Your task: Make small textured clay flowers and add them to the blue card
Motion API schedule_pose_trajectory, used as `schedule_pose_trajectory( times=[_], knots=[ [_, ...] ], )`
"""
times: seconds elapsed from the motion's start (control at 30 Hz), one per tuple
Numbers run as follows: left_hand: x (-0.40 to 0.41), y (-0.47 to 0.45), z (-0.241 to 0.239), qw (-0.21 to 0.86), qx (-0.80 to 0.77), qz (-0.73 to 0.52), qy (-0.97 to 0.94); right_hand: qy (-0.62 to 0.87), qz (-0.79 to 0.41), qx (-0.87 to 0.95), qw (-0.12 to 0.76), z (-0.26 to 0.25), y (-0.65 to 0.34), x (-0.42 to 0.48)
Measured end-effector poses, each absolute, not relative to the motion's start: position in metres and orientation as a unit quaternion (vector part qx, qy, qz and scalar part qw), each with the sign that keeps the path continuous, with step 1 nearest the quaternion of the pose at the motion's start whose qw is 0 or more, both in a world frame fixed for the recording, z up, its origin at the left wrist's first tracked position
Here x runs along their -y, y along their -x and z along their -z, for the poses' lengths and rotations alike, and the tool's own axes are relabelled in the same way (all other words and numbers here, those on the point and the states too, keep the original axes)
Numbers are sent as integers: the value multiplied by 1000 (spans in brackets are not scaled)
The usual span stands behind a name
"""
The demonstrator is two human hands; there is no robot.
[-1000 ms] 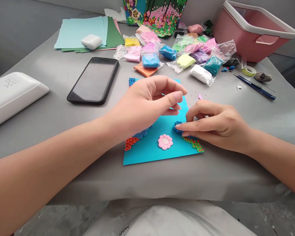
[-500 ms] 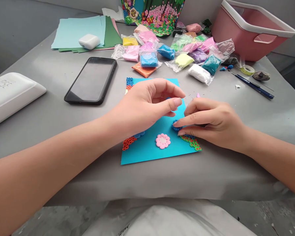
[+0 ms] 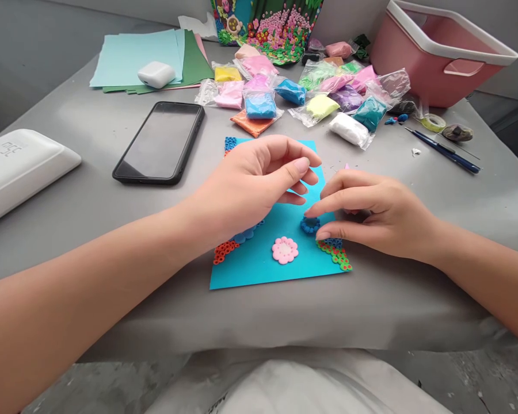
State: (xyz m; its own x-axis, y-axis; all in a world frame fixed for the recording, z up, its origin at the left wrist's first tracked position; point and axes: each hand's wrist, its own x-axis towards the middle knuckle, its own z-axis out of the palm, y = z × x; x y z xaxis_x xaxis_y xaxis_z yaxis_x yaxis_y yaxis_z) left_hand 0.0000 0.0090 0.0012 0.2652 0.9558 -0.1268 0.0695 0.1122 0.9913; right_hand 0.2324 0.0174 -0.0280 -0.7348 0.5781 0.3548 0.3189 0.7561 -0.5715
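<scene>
A bright blue sheet of card (image 3: pixel 259 276) lies on the table under both hands. My right hand (image 3: pixel 371 213) has its index finger and thumb apart beside a dark blue clay flower (image 3: pixel 309 226) on the card. Over the card's upper part, my left hand (image 3: pixel 267 172) is curled, thumb tip against the fingers; anything pinched there is hidden. A pink clay flower (image 3: pixel 285 250) with a pale centre sits lower on the card. Orange-red clay rings (image 3: pixel 225 251) fill the lower left corner, green ones with red dots (image 3: pixel 336 255) the lower right. My left hand partly covers another blue flower (image 3: pixel 244 236).
Several bagged lumps of coloured clay (image 3: pixel 261 105) lie behind the card. A phone (image 3: pixel 159 144), a white device (image 3: pixel 21 167) and an earbud case (image 3: pixel 156 75) are on the left. A pink bin (image 3: pixel 418 63), a blue pen (image 3: pixel 444 150) and a tape roll (image 3: pixel 433 122) are on the right.
My right index finger and thumb have spread off the dark blue flower, which now shows more fully. My left thumb has risen and closed against the fingers.
</scene>
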Motion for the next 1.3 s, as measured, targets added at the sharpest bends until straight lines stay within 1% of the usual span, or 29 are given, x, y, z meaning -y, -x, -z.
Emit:
schedule_pose_trajectory(
  times=[0.13,0.33,0.5,0.6,0.67,0.73,0.83,0.93,1.03,1.13,1.2,1.3],
  knots=[
    [-9,0,-1,574,-472,-384,-547,241,-247,894,286,27,-233,-18],
    [-10,0,-4,557,-481,-379,-561,251,-234,901,266,29,-231,-17],
    [-9,2,-5,536,-494,-370,-576,270,-205,896,287,29,-232,-17],
    [-10,4,-3,528,-496,-369,-583,247,-194,913,259,29,-233,-16],
    [-10,5,-2,534,-495,-378,-572,233,-206,922,233,29,-233,-16],
    [-11,5,0,545,-493,-389,-555,236,-218,919,227,29,-233,-15],
    [-13,5,2,562,-493,-397,-533,239,-208,914,254,30,-232,-13],
    [-14,5,3,582,-495,-390,-514,246,-167,912,282,32,-232,-11],
    [-13,4,1,589,-490,-378,-520,279,-137,910,274,33,-232,-12],
    [-10,4,-1,574,-489,-369,-543,294,-138,909,259,31,-233,-14],
    [-9,4,-2,565,-490,-372,-550,307,-146,897,283,27,-233,-13],
    [-9,5,-1,565,-484,-374,-554,345,-140,860,348,21,-230,-9]
  ],
)
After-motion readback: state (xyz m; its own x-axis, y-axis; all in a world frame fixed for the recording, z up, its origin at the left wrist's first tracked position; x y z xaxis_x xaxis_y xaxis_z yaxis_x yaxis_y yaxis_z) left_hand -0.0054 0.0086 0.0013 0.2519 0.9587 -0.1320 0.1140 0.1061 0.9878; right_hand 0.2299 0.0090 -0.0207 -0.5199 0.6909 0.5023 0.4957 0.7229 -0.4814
